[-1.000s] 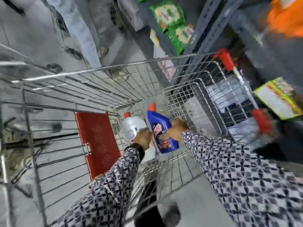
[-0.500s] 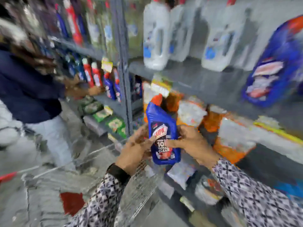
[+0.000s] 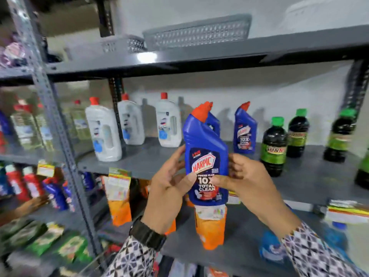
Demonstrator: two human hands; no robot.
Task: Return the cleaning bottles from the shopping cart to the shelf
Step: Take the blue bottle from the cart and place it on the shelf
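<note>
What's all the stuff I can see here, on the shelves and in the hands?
Held toilet cleaner bottle: one, blue with orange cap, upright in front of the middle shelf.
Blue bottles on the shelf: two, same kind, one mostly hidden behind the held one.
White bottles: three, red caps, middle shelf, left part.
Dark bottles: at least three, green caps, right part.
Baskets: two, one grey, one white, top shelf.
Orange pouches: several, lower shelf.
Green packets: several, blurred, bottom left.
Left hand: grip on the bottle's left side, black watch at the wrist.
Right hand: grip on its right side.
</note>
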